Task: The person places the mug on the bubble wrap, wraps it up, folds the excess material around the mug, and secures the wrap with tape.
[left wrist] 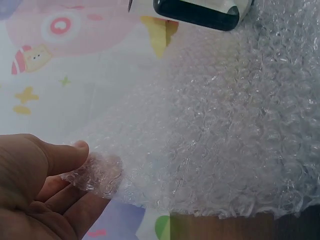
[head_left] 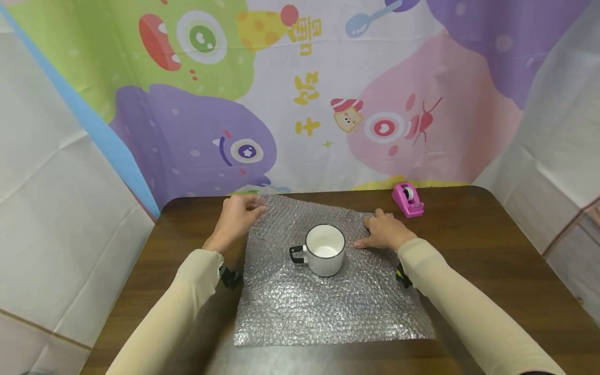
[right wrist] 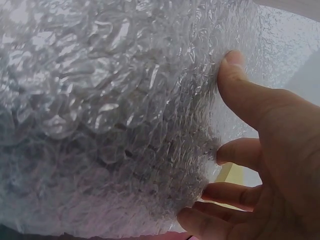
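A sheet of bubble wrap (head_left: pixel 300 307) lies spread on the table, with a white ribbed mug (head_left: pixel 326 263) upright near its middle. The mug has a black rim, and its black handle (head_left: pixel 297 254) points left. At the far left corner of the sheet, my left hand (head_left: pixel 236 216) pinches the wrap between thumb and fingers; in the left wrist view that corner is raised. My right hand (head_left: pixel 385 230) touches the sheet near its far right corner, thumb spread apart from the fingers. Up close, the right thumb (right wrist: pixel 235 75) presses on the bubbles and the fingertips meet the edge.
A pink tape dispenser (head_left: pixel 409 200) stands at the back right of the brown wooden table (head_left: pixel 487 250), beyond my right hand. Behind the table's far edge hangs a cartoon-printed cloth (head_left: pixel 300 156).
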Tool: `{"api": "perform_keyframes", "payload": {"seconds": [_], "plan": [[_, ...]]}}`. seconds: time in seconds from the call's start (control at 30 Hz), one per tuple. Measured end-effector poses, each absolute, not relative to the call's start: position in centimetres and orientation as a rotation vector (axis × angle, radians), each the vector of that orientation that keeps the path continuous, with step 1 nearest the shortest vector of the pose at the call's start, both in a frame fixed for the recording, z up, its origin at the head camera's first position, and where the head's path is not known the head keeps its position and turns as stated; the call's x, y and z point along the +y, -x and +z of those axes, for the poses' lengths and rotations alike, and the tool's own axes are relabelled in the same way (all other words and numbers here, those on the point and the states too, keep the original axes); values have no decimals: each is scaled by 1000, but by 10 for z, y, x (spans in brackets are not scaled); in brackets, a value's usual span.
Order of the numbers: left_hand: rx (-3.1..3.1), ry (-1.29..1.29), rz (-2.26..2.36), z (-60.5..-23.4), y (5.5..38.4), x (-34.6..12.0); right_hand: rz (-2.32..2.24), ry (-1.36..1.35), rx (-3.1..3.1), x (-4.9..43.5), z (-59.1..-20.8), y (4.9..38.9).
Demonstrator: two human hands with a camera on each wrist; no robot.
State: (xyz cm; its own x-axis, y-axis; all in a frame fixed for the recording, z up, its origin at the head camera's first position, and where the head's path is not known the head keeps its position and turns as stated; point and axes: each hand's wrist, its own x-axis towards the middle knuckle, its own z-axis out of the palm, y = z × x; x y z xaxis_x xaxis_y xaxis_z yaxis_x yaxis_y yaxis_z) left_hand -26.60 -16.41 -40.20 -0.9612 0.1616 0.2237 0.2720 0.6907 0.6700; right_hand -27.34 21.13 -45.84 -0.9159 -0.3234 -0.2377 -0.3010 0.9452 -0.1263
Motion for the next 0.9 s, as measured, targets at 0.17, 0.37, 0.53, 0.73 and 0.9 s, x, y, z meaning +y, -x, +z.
{"api": "perform_keyframes", "payload": {"seconds": [0.17, 0.37, 0.53, 0.73, 0.9], "plan": [[-2735, 382, -1116, -399, 261, -161, -129, 467, 2842, 211, -457, 272], [-2699, 415, -1078, -395, 256, -156, -139, 458, 2836, 211, -456, 272], [-2689, 427, -1051, -393, 253, -154, -149, 458, 2827, 211, -456, 272], [-2668, 457, -1066, -388, 250, -149, -143, 458, 2829, 212, -457, 273], [-2642, 478, -1083, -385, 246, -144, -130, 468, 2831, 213, -459, 274]]}}
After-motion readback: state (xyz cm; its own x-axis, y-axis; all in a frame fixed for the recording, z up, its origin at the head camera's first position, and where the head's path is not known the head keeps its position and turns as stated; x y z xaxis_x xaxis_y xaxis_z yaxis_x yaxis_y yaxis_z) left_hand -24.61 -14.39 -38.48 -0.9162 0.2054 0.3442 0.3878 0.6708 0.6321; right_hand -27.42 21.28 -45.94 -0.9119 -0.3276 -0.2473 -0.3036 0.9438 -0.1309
